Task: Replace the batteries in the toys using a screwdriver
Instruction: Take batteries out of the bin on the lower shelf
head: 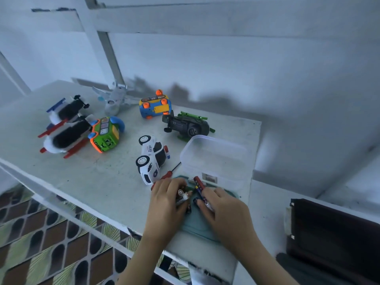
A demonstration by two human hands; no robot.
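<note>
Left hand sits at the near edge of the table, fingers curled round a silver-capped battery; there may be a second cell tucked under the palm, but the blur keeps me from being sure. Right hand is just beside it at 3 o'clock, fingertips pinching the red-and-blue batteries, which stick out toward 11 o'clock. Both hands work over a teal lid where a few more dark cells lie between them.

Moving outward, the screwdriver lies untouched at 12 o'clock from my left hand, its red handle nearly under the fingers and its shaft pointing to 1 o'clock. The police car lies on its side just past it at 11 o'clock. A clear tub stands at 12 o'clock from my right hand. Farther back are the dark helicopter, the blue car with its underside up, and the green bus at 10 o'clock.

I judge this as the battery-sorting step, picking out cells before any toy is opened. Next I would need to free one hand, set the chosen cells down on the lid, take up the screwdriver and bring the police car close with its underside up.
</note>
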